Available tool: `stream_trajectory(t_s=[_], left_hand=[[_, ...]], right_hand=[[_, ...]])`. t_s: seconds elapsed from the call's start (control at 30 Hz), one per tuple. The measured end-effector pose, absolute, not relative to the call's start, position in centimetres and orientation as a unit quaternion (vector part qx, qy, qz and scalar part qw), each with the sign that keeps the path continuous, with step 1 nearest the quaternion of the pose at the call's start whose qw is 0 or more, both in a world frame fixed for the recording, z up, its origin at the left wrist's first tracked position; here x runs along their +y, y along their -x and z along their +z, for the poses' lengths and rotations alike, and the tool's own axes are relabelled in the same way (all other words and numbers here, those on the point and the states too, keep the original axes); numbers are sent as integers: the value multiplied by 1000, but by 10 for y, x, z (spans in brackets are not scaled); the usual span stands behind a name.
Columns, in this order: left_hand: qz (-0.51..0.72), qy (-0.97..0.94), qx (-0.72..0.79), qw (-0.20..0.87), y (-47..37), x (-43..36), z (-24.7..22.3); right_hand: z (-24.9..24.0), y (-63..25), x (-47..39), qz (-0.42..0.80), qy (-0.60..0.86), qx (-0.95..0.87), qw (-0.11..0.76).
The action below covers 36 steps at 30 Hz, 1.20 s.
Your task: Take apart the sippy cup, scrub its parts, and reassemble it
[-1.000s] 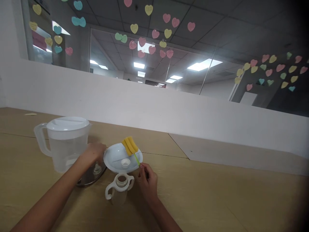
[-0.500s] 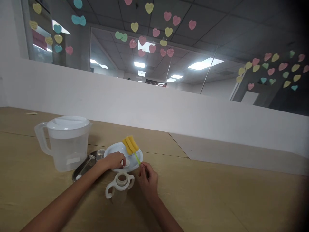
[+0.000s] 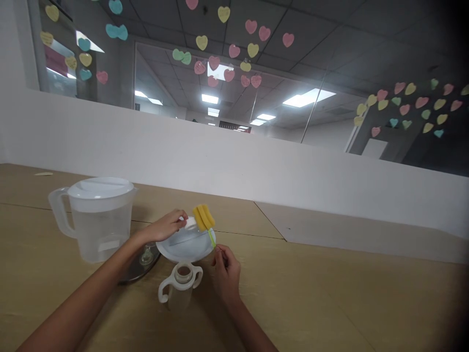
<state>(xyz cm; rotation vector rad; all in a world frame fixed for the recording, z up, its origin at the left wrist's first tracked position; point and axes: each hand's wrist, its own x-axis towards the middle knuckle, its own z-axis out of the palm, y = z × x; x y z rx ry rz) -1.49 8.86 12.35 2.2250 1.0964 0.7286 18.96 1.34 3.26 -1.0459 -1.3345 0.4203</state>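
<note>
My right hand (image 3: 227,274) is closed on the green handle of a brush with a yellow sponge head (image 3: 204,217), which points up over the right rim of a white bowl (image 3: 183,249). Above the bowl's back left part, the fingers of my left hand (image 3: 169,225) pinch a small white round piece (image 3: 190,223), close to the sponge. A clear bottle with two white handles (image 3: 183,283) stands upright and uncapped in front of the bowl, between my forearms. Neither hand touches it.
A large lidded plastic pitcher (image 3: 100,220) stands at the left. Beside it, partly under my left forearm, lies a dark oval tray (image 3: 135,271) with a small clear piece (image 3: 147,256) on it. A white wall (image 3: 234,166) rises behind the table, below windows with heart-shaped notes.
My left hand has risen from inside the bowl with the small white piece in its fingers. The sponge head has shifted slightly right and stands more upright.
</note>
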Motion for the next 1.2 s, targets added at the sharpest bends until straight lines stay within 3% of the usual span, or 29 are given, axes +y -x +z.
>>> stream_trajectory(t_s=[0.13,0.43,0.63,0.93,1.1,1.2], left_hand=[[408,-730,345,426,10,80,135],[561,-672,368,314,9,85,139],[453,-742,336,362,8,78,141],[430,-728,226,484,14,56,156],[384,-740,242,496,17,53,158],[362,-761,300,447,12,55,158]], right_hand=[[32,-190,15,177,456,-589,642],[33,-190,11,126,441,-643,614],[25,-185,7,51,458,-667,586],[16,-186,1,-29,435,-638,635],[15,-189,1,-17,404,-659,634],[17,-189,2,-10,407,-664,627]])
